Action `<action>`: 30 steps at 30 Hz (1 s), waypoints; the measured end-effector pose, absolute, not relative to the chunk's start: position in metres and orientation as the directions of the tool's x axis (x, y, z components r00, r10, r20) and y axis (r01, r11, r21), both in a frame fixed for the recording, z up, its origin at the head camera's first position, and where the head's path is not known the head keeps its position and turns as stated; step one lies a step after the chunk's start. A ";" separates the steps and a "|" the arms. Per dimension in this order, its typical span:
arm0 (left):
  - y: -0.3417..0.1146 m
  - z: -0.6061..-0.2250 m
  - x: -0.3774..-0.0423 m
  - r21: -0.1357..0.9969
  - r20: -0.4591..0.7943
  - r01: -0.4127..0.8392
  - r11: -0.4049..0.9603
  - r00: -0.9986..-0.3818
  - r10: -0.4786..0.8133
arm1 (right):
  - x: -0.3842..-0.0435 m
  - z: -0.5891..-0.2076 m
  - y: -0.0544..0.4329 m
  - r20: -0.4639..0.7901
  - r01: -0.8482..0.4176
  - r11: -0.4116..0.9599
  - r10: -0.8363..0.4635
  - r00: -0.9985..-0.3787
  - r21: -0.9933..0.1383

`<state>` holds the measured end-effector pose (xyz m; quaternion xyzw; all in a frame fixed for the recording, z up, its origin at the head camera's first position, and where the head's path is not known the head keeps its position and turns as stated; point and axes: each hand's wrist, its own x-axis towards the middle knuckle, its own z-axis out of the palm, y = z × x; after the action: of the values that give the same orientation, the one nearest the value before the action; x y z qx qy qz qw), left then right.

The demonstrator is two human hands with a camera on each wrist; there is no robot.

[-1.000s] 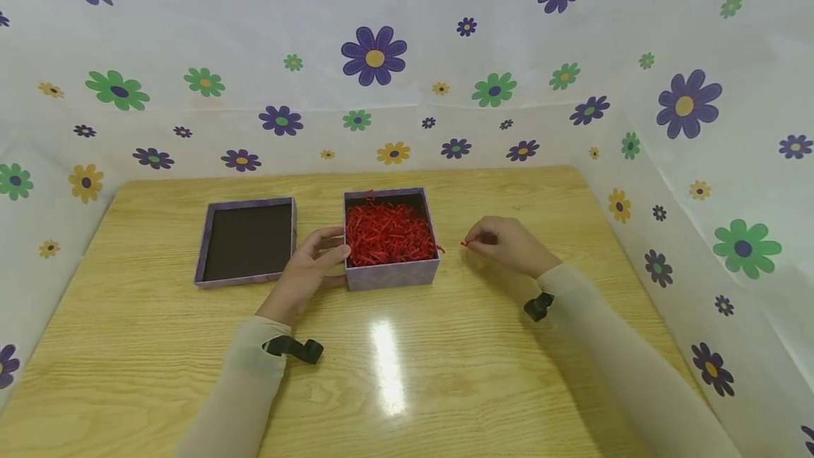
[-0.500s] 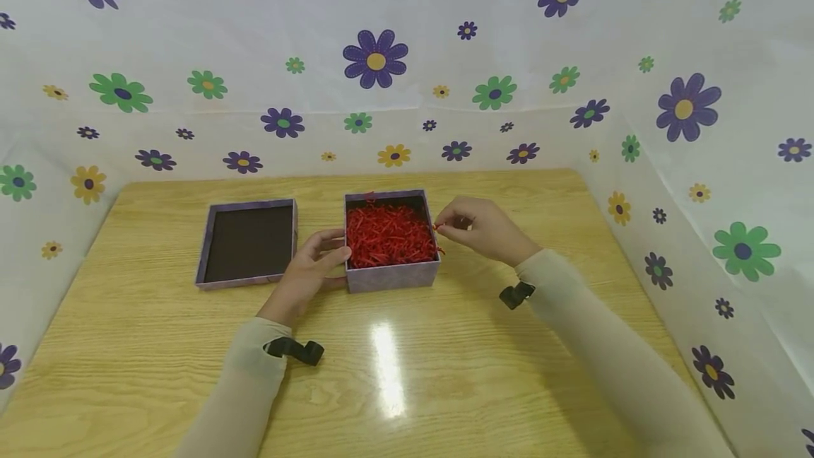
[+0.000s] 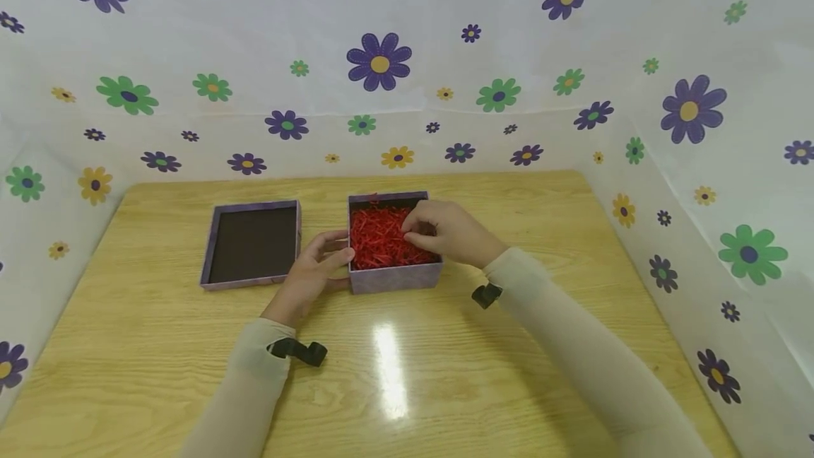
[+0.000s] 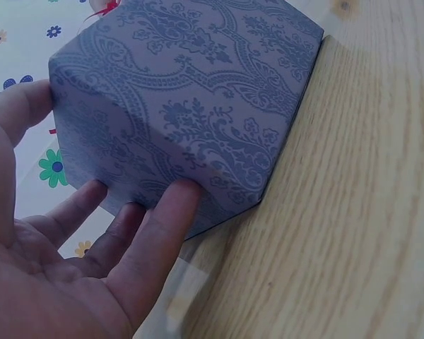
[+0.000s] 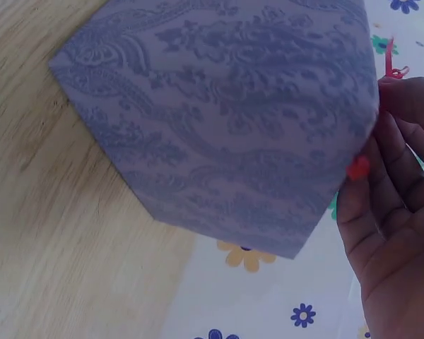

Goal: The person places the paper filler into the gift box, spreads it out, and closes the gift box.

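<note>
A square purple patterned box stands at the middle of the table, filled with shredded red paper. My left hand rests its fingers against the box's left wall, with the thumb at the rim near the front corner. In the left wrist view the fingertips touch the patterned side. Over the right part of the box is my right hand, thumb and forefinger pinching a red paper strand. Another red bit shows at the rim beside that hand in the right wrist view.
To the left lies the box's lid, inside facing up, dark within a purple rim. The wooden table meets a white flower-print cloth at its back and sides.
My right hand has moved left from beside the box to above its contents, carrying the pinched red strand. The left hand stays at the box's left wall.
</note>
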<state>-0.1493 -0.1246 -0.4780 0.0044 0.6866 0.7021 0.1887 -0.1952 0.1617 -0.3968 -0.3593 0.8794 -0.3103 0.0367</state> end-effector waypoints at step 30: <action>-0.125 -0.481 -0.150 0.964 -0.258 -0.265 0.010 -0.930 0.262 | -0.202 -0.426 0.094 -0.028 -0.516 0.546 -0.704 -0.710 -0.660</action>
<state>-0.1505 -0.1247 -0.4810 -0.0010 0.6855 0.7036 0.1872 -0.2023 0.0941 -0.4261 -0.3517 0.8670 -0.3212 0.1465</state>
